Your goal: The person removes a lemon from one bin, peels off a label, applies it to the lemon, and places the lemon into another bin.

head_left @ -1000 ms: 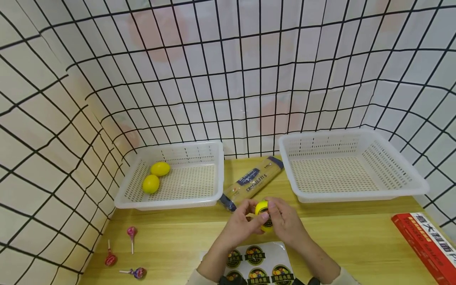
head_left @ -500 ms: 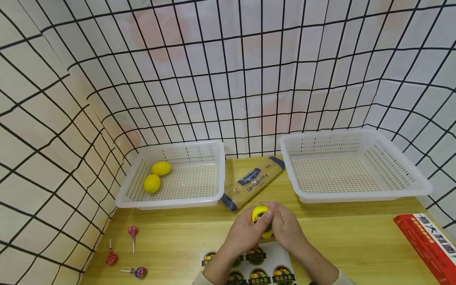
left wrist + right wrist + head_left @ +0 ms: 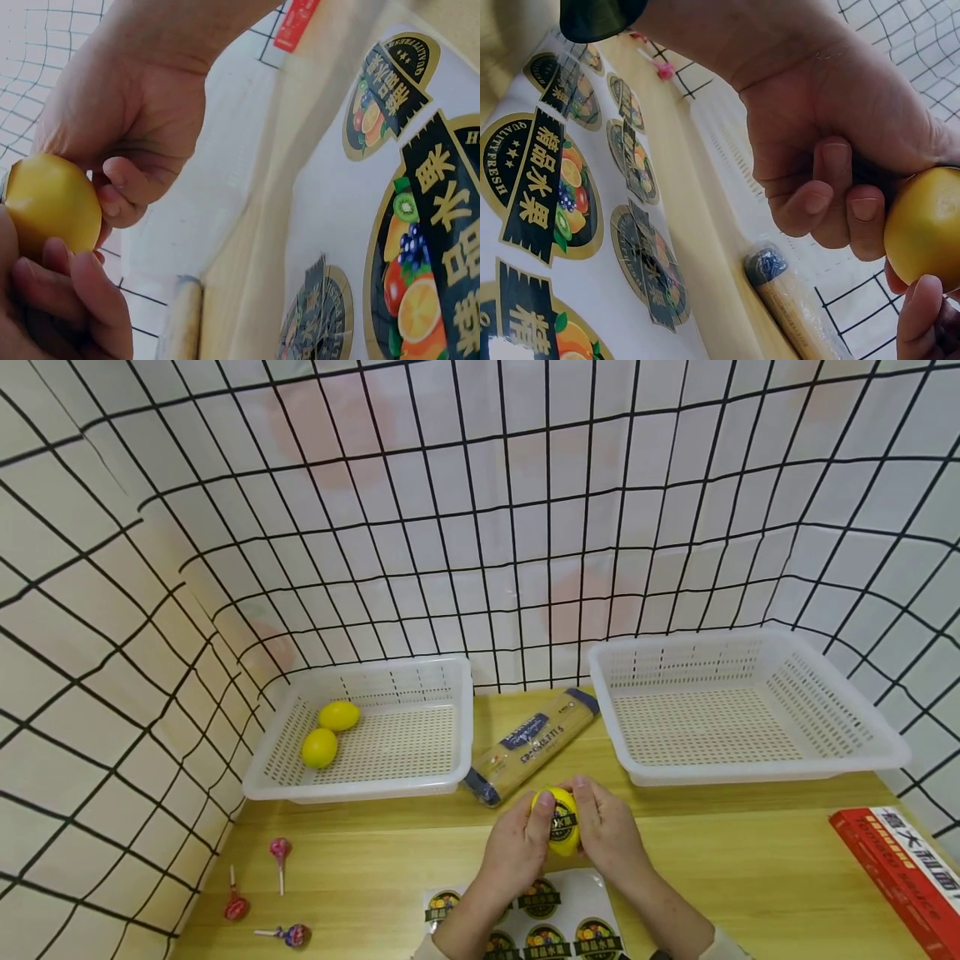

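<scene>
Between both hands is a yellow lemon [image 3: 567, 837] with a dark round fruit sticker [image 3: 562, 821] on its upper side. My left hand [image 3: 516, 843] grips it from the left, thumb lying on the sticker's edge. From the right, my right hand [image 3: 613, 832] holds the lemon with thumb and fingers. In the left wrist view the lemon [image 3: 56, 201] shows a bare yellow side, with curled fingers under it. Below the hands lies a white sheet of fruit stickers [image 3: 577, 897], partly covered by the left forearm.
A white basket [image 3: 375, 792] at left holds two lemons [image 3: 320, 748]; another white basket [image 3: 750, 772] stands at right. Between them lies a spaghetti pack [image 3: 536, 739]. Several lollipops [image 3: 236, 906] lie at front left, a red tomato sauce box [image 3: 896, 877] at front right.
The lemon has been turned between the hands, so its sticker now faces up more fully. My left thumb has shifted from across the sticker to its upper left edge.
</scene>
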A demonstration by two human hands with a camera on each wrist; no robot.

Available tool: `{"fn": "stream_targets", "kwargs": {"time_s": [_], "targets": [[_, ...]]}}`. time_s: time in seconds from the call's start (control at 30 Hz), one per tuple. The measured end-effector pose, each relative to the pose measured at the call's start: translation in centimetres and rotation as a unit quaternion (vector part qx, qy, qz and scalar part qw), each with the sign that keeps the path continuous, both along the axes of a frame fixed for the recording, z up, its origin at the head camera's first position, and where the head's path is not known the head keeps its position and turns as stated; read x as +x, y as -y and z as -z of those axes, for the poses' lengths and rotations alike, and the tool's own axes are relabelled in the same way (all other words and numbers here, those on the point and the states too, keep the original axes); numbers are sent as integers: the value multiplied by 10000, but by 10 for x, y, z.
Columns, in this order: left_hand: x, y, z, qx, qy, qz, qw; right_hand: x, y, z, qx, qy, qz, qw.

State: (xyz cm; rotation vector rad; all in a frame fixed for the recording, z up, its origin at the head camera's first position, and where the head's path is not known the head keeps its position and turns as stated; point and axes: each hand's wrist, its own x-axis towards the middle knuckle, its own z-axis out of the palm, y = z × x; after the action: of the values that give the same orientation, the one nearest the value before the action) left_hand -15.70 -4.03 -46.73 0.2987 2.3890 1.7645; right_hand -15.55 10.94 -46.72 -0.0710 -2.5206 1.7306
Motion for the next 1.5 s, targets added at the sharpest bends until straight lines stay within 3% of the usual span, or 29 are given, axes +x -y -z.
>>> {"fn": "stream_targets", "kwargs": {"time_s": [0.13, 0.27, 0.47, 0.63, 0.83, 1.0, 1.17, 1.37, 1.5], "targets": [[-1, -1, 0, 833, 603, -160, 9946, 2, 2, 0, -104, -68, 42, 9999], [-2, -1, 0, 1062, 756, -257, 9911, 5, 4, 0, -158, -436, -76, 9989], [-2, 2, 2, 470, 611, 79, 9970, 8, 9, 7, 438, -967, -89, 9943], [-2, 5, 2, 76, 363, 99, 9993, 7, 7, 5, -17, -531, -99, 9985], [-2, 5, 1, 62, 278, -54, 9996, 8, 6, -2, -289, -160, -322, 9989], [1, -2, 2, 512, 383, -238, 9977, 9, 13, 2, 240, -710, -232, 9969], [3, -6, 4, 1163, 733, -37, 9905, 10, 19, 12, 693, -1459, 141, 9868], [1, -1, -2, 1093, 1150, 271, 9870, 11, 19, 17, 918, -2494, 23, 9640], [2, -1, -2, 1002, 1053, 237, 9891, 10, 18, 19, 930, -2840, -25, 9543]]}}
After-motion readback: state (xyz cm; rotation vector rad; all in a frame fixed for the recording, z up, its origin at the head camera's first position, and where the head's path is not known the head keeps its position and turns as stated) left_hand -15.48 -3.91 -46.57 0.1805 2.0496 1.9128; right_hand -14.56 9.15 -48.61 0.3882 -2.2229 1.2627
